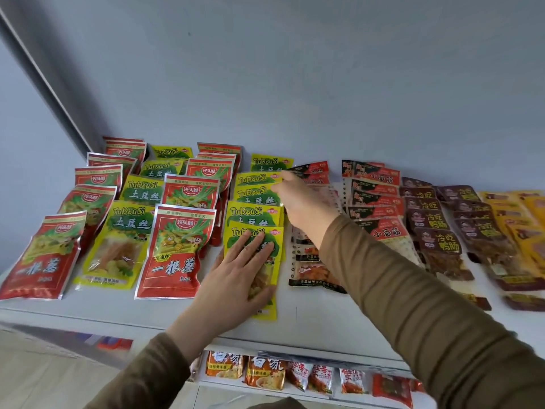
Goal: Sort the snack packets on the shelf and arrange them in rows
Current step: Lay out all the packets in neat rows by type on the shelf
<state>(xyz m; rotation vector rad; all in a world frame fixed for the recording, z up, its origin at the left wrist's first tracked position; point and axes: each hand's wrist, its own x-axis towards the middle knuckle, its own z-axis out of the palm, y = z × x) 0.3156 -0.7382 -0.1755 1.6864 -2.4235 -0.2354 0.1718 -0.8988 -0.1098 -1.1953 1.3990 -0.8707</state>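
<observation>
Snack packets lie in overlapping rows on the white shelf. From the left come red packets, yellow-green TuDouSi packets, more red ones and a second yellow-green row. My left hand lies flat, fingers straight, on the front packet of that second row. My right hand reaches to the back of the same row, its fingers at the edge of a rear yellow-green packet. Whether it pinches that packet I cannot tell.
Right of my arm run rows of red-black packets, dark brown packets and yellow-orange packets. A lower shelf holds orange and white packets. The grey wall stands right behind the rows.
</observation>
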